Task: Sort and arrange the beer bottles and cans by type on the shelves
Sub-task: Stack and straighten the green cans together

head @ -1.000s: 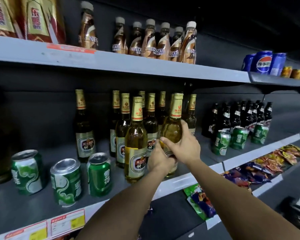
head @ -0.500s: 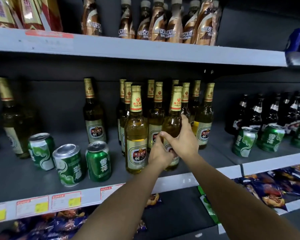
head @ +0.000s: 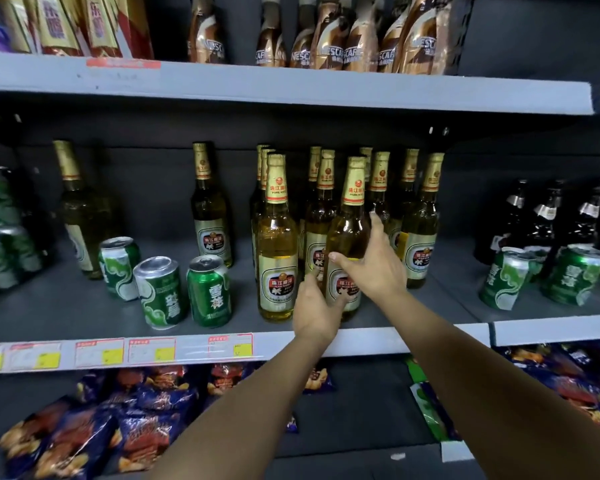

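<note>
Both hands are on one amber beer bottle (head: pixel 349 237) at the front of the middle shelf (head: pixel 361 341), its base down on the shelf surface. The bottle's long axis is near vertical, leaning slightly right at the neck.

The left hand (head: pixel 317 306) sits low on the bottle's left side, its grip curled round the labelled lower body. The right hand (head: pixel 374 265) lies higher, at the shoulder and upper label, thumb across the front and fingers reaching round the right side; this grip also closes on the glass, though the forefinger stands up straight beside the neck. The right hand is the nearer to the neck, the left the nearer to the base.

The bottle stands just right of a matching front bottle (head: pixel 278 244), nearly touching it, and directly ahead of the cluster of like bottles (head: pixel 420 220) behind. Judgement: it belongs to this group, so any further move is a short slide or twist, not a carry.

The shelf surface is flat, grey and unobstructed in front. Room is tight left and behind, freer to the right. Three green cans (head: pixel 160 292) stand loose further left, with two stray bottles (head: pixel 210 209) behind them, still unsorted. Headroom under the upper shelf (head: pixel 291 88) appears adequate for lifting.
</note>
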`<state>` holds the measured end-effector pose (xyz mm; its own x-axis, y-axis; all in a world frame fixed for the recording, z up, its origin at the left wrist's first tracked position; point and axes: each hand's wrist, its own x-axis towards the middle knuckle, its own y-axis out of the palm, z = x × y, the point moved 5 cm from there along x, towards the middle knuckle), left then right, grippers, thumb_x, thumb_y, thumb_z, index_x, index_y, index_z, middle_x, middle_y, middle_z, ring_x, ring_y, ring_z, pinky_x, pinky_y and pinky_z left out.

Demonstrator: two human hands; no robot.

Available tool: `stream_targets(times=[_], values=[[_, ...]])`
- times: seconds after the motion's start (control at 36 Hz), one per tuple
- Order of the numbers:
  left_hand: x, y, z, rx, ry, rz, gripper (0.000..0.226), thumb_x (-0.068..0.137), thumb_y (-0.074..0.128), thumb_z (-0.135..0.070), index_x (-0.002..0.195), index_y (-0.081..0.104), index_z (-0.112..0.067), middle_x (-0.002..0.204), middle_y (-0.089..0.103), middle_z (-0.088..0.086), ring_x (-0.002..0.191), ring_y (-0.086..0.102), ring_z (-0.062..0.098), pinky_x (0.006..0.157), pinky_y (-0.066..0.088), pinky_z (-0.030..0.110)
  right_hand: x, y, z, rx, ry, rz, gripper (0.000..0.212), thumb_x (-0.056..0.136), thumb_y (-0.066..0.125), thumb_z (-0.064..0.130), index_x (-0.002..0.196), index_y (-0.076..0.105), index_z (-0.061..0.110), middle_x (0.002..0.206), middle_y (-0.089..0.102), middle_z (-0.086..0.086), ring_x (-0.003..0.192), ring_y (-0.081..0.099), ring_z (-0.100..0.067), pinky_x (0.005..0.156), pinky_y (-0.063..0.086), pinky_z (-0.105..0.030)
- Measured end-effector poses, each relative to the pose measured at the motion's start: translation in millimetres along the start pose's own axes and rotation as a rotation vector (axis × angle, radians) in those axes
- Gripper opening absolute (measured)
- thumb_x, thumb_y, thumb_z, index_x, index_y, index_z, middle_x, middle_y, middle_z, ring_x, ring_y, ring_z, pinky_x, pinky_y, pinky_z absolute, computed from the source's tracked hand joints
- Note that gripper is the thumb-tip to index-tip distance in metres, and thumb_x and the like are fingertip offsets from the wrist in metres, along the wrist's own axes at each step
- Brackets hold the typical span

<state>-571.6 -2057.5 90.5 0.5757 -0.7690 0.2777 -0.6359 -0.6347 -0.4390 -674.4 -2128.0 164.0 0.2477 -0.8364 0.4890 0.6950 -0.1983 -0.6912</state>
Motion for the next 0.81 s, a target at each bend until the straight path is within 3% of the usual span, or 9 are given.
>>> stream_targets(times=[0.08, 0.17, 0.33, 0.42, 0.56, 0.72, 0.81], values=[[-15.0, -7.5, -1.6, 0.068, 0.053, -0.121, 0.041, 0.089, 0.066, -0.028, 0.125, 0.049, -0.018, 0.113, 0.055, -0.001, 0.106, 0.056, 0.019, 0.083, 0.05, 0.035, -11.2, -2.7, -8.5, 0.018, 0.019, -0.013, 0.096, 0.082, 0.058, 0.064, 0.153, 0.008, 0.022, 0.15, 0.037, -0.007, 0.128, 0.048, -0.029, 0.086, 0.048, -0.042], [-29.1, -8.0, -14.7, 0.149, 0.167, -0.138, 0.029, 0.091, 0.06, -0.029, 0.117, 0.053, -0.02, 0.099, 0.05, -0.008, 0.095, 0.055, 0.016, 0.072, 0.046, 0.032, -24.7, -9.8, -23.3, 0.013, 0.047, -0.054, 0.085, 0.088, 0.051, 0.063, 0.151, 0.015, 0.02, 0.147, 0.04, -0.007, 0.127, 0.048, -0.029, 0.088, 0.045, -0.041], [-33.9, 24.4, -47.1, 0.21, 0.36, 0.022, 0.028, 0.093, 0.056, -0.035, 0.116, 0.054, -0.02, 0.105, 0.05, -0.006, 0.102, 0.053, 0.018, 0.077, 0.047, 0.035, -36.7, -45.8, -70.5, -0.09, 0.129, -0.156, 0.067, 0.093, 0.047, 0.054, 0.144, 0.03, 0.015, 0.139, 0.046, -0.01, 0.125, 0.044, -0.031, 0.091, 0.041, -0.041], [-32.3, 50.4, -62.5, 0.237, 0.44, 0.109, 0.034, 0.092, 0.057, -0.035, 0.123, 0.054, -0.021, 0.119, 0.054, -0.003, 0.111, 0.051, 0.016, 0.086, 0.044, 0.032, -38.2, -73.4, -101.3, -0.197, 0.174, -0.172, 0.062, 0.096, 0.044, 0.05, 0.145, 0.031, 0.014, 0.14, 0.046, -0.011, 0.127, 0.044, -0.031, 0.095, 0.04, -0.041], [-33.5, 98.6, -89.9, 0.278, 0.489, 0.228, 0.038, 0.093, 0.056, -0.04, 0.126, 0.05, -0.022, 0.122, 0.052, -0.002, 0.115, 0.05, 0.018, 0.086, 0.047, 0.036, -38.1, -129.2, -157.7, -0.355, 0.272, -0.196, 0.052, 0.101, 0.038, 0.041, 0.142, 0.034, 0.01, 0.135, 0.049, -0.014, 0.124, 0.044, -0.033, 0.094, 0.04, -0.042], [-30.3, 168.8, -137.7, 0.307, 0.531, 0.269, 0.045, 0.093, 0.056, -0.043, 0.132, 0.044, -0.025, 0.13, 0.046, -0.002, 0.12, 0.046, 0.02, 0.083, 0.047, 0.035, -25.5, -188.4, -238.6, -0.54, 0.381, -0.1, 0.05, 0.102, 0.037, 0.038, 0.143, 0.031, 0.01, 0.137, 0.045, -0.014, 0.124, 0.042, -0.034, 0.092, 0.042, -0.044], [-24.2, 204.9, -160.6, 0.39, 0.55, 0.246, 0.052, 0.091, 0.059, -0.043, 0.135, 0.041, -0.024, 0.131, 0.044, 0.002, 0.123, 0.042, 0.023, 0.09, 0.044, 0.036, -13.1, -209.0, -274.5, -0.595, 0.38, -0.055, 0.047, 0.102, 0.04, 0.038, 0.139, 0.035, 0.01, 0.134, 0.046, -0.014, 0.122, 0.043, -0.034, 0.091, 0.042, -0.043]])
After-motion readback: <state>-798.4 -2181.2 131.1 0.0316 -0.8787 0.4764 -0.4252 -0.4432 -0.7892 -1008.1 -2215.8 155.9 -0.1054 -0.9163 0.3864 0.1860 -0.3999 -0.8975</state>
